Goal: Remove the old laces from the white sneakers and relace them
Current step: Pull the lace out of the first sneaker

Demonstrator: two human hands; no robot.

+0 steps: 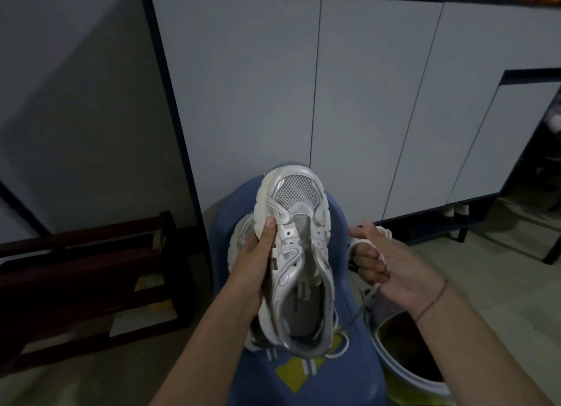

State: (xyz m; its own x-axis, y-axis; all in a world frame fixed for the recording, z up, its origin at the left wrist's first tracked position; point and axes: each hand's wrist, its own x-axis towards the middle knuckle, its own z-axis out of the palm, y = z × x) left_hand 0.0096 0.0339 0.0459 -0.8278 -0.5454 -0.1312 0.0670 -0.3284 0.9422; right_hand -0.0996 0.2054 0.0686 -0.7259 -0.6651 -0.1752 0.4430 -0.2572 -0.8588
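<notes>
Beside sneaker, right hand palm-up

A blue stool is set on the pale floor. On its seat a second sneaker is laid, mostly hidden, and loops of white lace are draped beside it. A white bucket is stood just right of the stool, and a dark wooden rack is placed well to its left.
</notes>
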